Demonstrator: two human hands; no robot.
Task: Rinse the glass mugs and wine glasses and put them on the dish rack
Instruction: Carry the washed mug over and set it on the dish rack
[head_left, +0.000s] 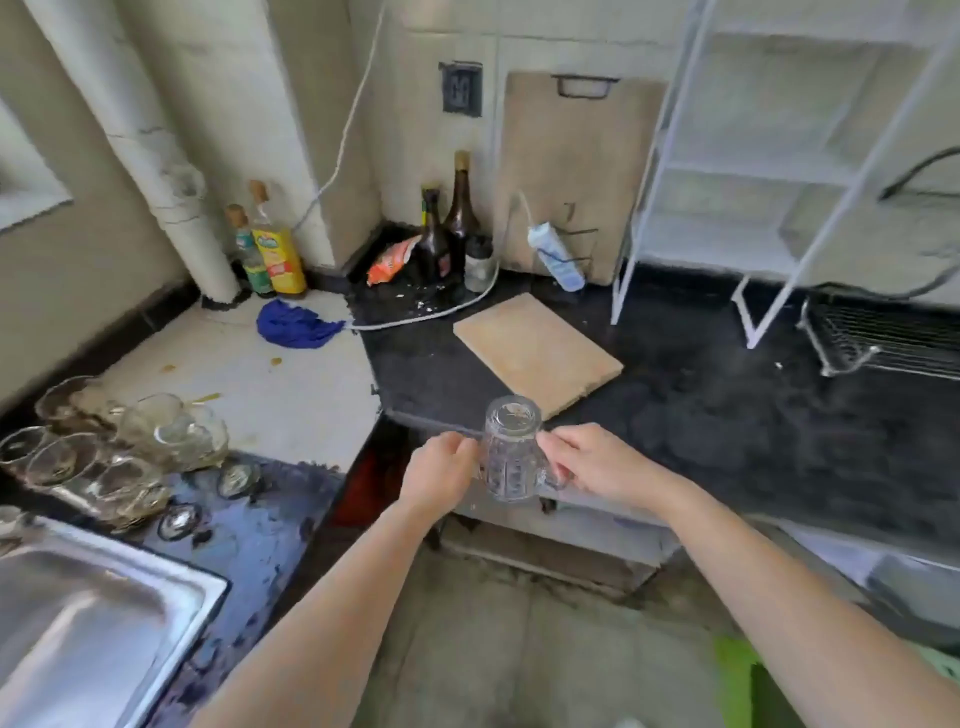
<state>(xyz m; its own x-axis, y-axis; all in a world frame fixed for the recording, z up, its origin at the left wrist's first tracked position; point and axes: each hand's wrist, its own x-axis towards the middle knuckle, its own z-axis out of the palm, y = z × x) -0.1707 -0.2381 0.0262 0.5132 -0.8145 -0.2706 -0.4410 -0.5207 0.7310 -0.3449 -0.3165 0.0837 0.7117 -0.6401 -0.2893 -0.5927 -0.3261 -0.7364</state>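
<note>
A clear patterned glass mug is held upside down in the air, in front of the black counter's edge. My left hand grips its left side. My right hand holds its right side, with fingers curled at the handle. Several more glass mugs and wine glasses crowd the counter at the left, beside the steel sink. The wire dish rack stands on the black counter at the far right.
A wooden cutting board lies on the black counter behind the mug. Bottles, a blue cloth and an orange packet sit in the back corner. A white shelf frame stands at the right rear.
</note>
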